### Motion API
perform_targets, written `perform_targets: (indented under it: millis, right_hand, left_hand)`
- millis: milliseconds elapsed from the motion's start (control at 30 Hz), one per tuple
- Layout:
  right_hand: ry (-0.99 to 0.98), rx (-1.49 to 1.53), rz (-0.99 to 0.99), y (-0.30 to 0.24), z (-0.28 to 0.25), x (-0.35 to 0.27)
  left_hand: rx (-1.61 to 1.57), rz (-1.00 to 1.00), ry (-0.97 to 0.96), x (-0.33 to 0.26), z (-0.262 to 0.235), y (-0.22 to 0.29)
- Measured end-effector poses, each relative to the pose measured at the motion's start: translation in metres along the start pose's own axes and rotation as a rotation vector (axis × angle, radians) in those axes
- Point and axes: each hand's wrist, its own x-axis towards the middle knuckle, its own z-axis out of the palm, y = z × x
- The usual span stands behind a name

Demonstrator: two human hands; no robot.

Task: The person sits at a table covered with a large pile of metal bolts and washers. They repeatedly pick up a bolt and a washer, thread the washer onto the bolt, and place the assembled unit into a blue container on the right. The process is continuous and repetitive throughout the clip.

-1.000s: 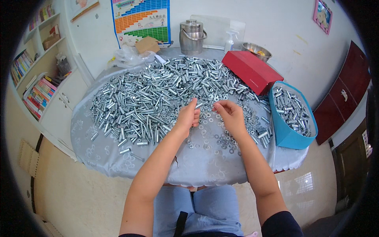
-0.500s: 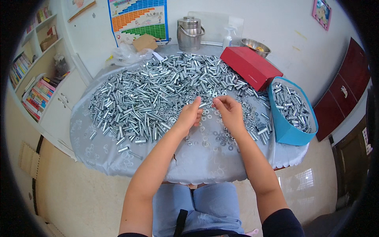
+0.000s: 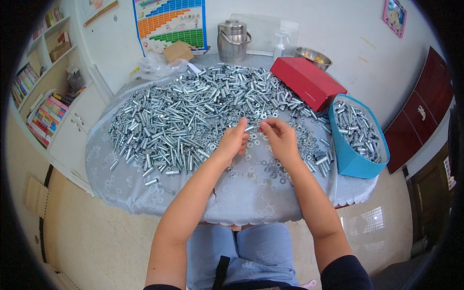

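- Metal piece [image 3: 251, 128] held above desk [image 3: 251, 200]: left hand [image 3: 235, 140]'s grip closed around it, right hand [image 3: 282, 141]'s pinched at its end.
- Blue bin [image 3: 360, 168] well filled with tubes [image 3: 358, 133]; large pile [image 3: 162, 121] and washers [image 3: 282, 181] left loose on desk.
- Print seen on wall chart [image 3: 170, 24]; lettering on red box [image 3: 308, 83] too small to be read; no brand made out.

A person's left hand [image 3: 235, 141] grips a slim metal piece [image 3: 250, 128] while the right hand [image 3: 281, 139] pinches its end, above a worktop [image 3: 251, 200] draped in silvery cloth [image 3: 116, 186]. Beyond them I see a heap of metal tubes and rods [image 3: 169, 125], with washers [image 3: 275, 170] loose nearby. At right, a blue bin [image 3: 360, 168] of tubes [image 3: 357, 133] stands beside a red box [image 3: 309, 83].
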Motion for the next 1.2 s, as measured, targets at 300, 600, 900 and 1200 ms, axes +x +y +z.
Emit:
perform_targets:
  millis: [300,600,900,1200]
  right_hand:
    - [-0.043,-0.092,-0.058,-0.002,-0.002,-0.001]
    - [-0.085,-0.24,-0.137,-0.015,-0.002,-0.005]
    - [-0.144,-0.012,-0.003,-0.001,0.002,-0.005]
    - [-0.062,-0.088,-0.016,-0.004,-0.001,-0.004]
  left_hand:
    - [-0.041,-0.019,-0.013,0.006,-0.004,-0.004]
    - [-0.047,0.005,0.025,0.007,-0.004,-0.004]
    - [-0.096,0.031,0.005,0.009,-0.008,-0.006]
    - [-0.055,-0.032,-0.071,0.005,-0.002,-0.003]
